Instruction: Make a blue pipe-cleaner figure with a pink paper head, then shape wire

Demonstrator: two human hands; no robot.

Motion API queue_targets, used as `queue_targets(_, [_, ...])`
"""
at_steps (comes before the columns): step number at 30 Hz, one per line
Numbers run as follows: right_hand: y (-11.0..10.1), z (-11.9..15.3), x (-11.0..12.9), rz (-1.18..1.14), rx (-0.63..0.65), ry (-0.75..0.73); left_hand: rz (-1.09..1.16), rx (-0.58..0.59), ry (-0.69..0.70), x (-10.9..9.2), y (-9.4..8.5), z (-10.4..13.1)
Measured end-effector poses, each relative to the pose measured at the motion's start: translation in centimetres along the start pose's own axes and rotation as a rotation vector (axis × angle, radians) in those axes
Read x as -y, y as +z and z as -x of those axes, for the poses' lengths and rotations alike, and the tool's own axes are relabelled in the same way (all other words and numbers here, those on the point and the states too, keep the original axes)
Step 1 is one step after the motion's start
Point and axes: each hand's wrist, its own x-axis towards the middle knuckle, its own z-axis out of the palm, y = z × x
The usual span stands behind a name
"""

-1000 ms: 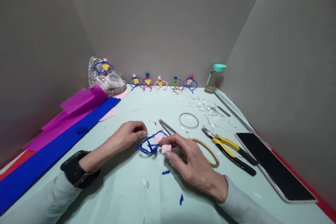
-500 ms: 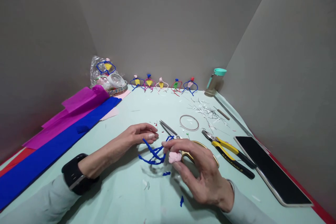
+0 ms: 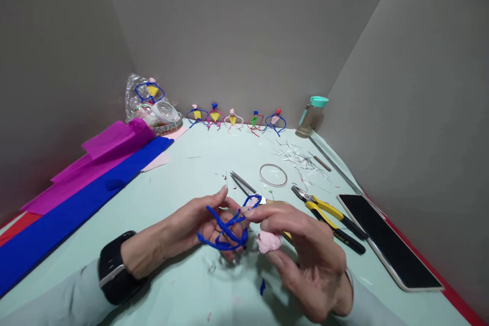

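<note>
The blue paper-wrapped wire figure (image 3: 225, 227) is held above the table (image 3: 171, 285), between the two hands, and it is on the left side of the right hand (image 3: 305, 252); its long axis runs roughly crosswise, from the pink crumpled-paper ball (image 3: 269, 242) at the right to two free wire ends at the left; the right hand pinches that ball between thumb and fingers, its forefinger reaching along to the blue wire, though the join between ball and wire is hidden; the left hand (image 3: 200, 219) is unclosed, thumb raised and fingers loosely curled behind the wire, so the free ends are nearer to it, while whether it touches them I cannot tell; the scissors (image 3: 243, 183) lie just beyond, partly covered by the right hand, with the combination pliers (image 3: 325, 207) to the right; against the picture from a second ago, the left hand has come from beside the figure to behind it and turned its palm upward, while the right hand has shifted rightward and nearer the body, carrying the ball with it.
</note>
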Motion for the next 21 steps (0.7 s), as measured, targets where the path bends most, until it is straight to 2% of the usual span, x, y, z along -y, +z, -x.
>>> queue_targets(3, [-0.1, 0.1, 0.1, -0.015, 0.01, -0.013, 0.04, -0.033, 0.06, -0.3, 0.5, 0.5])
queue_targets(10, [-0.1, -0.2, 0.3, 0.05, 0.014, -0.001, -0.01, -0.199, 0.267, -2.2, 0.8, 2.0])
queue_targets(17, [-0.2, -0.3, 0.0, 0.102, 0.056, 0.016, -0.162, -0.312, 0.354, -2.4, 0.9, 2.4])
queue_targets(21, [-0.2, -0.1, 0.1, 0.075, 0.057, 0.082, -0.245, -0.387, 0.397, -2.4, 0.9, 2.7])
